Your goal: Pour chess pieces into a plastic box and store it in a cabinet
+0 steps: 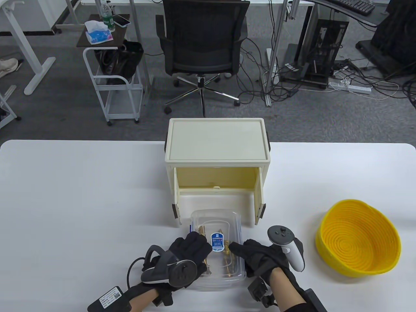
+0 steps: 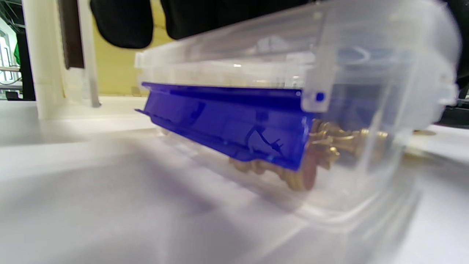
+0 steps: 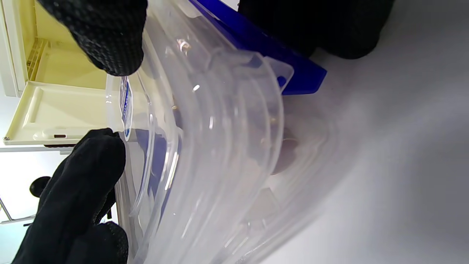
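A clear plastic box (image 1: pixel 217 247) with its lid on and blue side clips stands on the white table in front of the cream cabinet (image 1: pixel 217 152). Gold chess pieces (image 1: pixel 227 260) lie inside it; they show through its wall in the left wrist view (image 2: pixel 329 143). My left hand (image 1: pixel 185 256) grips the box's left side, fingers over the lid. My right hand (image 1: pixel 256 256) grips its right side, a fingertip (image 3: pixel 106 40) on the lid. The cabinet's front door (image 3: pixel 55 117) lies folded down, its yellow inside open just beyond the box (image 3: pixel 220 146).
An empty yellow woven basket (image 1: pixel 357 240) sits at the right of the table. The cabinet's side panels (image 1: pixel 260 208) flank the opening. Beyond the table are an office chair (image 1: pixel 201 45) and a small cart (image 1: pixel 113 78).
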`<state>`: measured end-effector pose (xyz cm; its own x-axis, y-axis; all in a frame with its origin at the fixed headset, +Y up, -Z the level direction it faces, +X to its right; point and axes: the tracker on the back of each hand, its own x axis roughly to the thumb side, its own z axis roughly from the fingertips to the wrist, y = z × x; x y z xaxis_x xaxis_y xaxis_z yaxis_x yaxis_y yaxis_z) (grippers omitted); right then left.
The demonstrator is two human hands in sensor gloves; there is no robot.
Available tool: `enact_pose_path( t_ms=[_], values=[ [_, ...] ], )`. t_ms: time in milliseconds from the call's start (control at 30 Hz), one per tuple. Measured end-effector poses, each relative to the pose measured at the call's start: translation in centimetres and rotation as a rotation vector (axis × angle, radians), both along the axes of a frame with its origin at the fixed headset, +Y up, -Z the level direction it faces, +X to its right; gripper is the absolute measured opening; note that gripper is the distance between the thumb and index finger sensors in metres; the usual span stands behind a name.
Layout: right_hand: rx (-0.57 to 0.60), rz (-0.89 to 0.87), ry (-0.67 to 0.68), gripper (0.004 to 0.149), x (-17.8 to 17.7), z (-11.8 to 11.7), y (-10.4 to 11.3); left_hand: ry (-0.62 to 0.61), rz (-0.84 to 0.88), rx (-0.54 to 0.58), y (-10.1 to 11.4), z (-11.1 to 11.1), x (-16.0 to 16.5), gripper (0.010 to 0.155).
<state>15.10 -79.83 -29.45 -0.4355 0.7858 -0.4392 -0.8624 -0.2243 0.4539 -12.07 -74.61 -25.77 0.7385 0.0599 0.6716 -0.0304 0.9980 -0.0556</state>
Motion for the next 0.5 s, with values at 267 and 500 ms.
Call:
enact_pose_path(
  t_ms=[267,500],
  values=[
    [-0.031,0.004,-0.018,0.110,0.2,-0.2,0.1,0.010,-0.010,-0.005,0.0,0.0,0.0,0.059],
    [0.044,0.145,-0.046,0.110,0.1,0.1,1.1,0.011,-0.006,-0.008,0.1,-0.1,0.0,0.059]
  ],
)
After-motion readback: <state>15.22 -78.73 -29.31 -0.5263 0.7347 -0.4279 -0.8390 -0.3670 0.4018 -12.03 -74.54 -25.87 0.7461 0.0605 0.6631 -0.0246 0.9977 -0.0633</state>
